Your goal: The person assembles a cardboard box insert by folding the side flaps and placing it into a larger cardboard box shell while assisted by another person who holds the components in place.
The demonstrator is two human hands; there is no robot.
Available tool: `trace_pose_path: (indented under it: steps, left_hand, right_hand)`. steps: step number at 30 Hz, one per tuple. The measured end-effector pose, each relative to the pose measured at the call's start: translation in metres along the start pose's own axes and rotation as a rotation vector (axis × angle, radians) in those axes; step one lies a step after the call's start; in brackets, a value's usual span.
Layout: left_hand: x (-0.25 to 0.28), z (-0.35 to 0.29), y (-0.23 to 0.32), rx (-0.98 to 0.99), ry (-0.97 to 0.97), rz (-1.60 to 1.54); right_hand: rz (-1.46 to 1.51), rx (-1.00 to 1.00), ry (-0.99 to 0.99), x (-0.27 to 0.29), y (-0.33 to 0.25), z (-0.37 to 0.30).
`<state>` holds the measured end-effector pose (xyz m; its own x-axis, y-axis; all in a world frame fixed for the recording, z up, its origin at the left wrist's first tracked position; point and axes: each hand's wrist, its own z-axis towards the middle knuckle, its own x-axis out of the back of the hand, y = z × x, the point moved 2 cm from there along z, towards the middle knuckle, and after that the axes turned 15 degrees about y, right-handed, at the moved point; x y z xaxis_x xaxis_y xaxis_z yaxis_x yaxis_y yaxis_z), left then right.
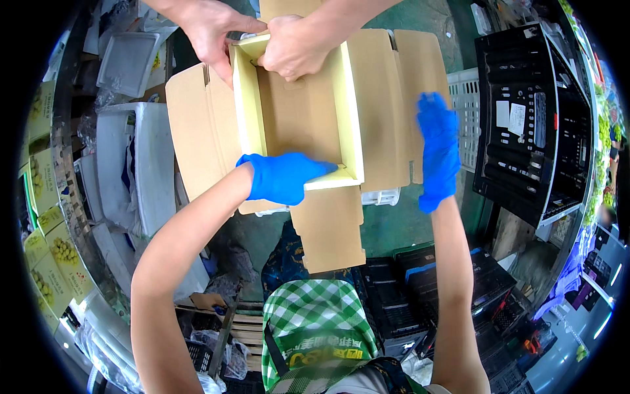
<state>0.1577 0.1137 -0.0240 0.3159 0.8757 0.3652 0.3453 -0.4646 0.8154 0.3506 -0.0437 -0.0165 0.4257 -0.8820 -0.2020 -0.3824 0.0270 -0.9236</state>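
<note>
The fingers (321,171) of the blue-gloved left hand (279,178) lay together over the near wall of the cardboard box (352,118), their tips at its near right corner; I couldn't tell whether they clamped it. The right hand (438,152), gloved likewise, was blurred beside the spread right flaps (374,108), and whether its fingers were apart or together I couldn't make out. Opposite, a co-worker's bare hand (210,33) held the far left corner, while a second bare hand (296,49) reached over the far wall. The box stood open between them, pale yellow inside its walls. Farther out were a black crate (512,141) on the right and a white bin (157,157) on the left.
</note>
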Motion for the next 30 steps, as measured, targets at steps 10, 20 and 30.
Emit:
trace_pose_path:
  steps: [10,20,30]
  left_hand:
    - [-0.007,-0.01,-0.001,0.013,0.028,0.05]
    - [0.002,-0.019,0.002,0.141,-0.11,0.035]
    - [0.008,-0.159,0.011,0.237,1.381,-0.28]
  right_hand:
    - [-0.156,-0.164,-0.01,-0.076,0.075,-0.046]
    - [-0.818,0.365,-0.191,-0.08,0.034,-0.112]
    - [-0.368,-0.211,-0.063,-0.089,0.052,-0.108]
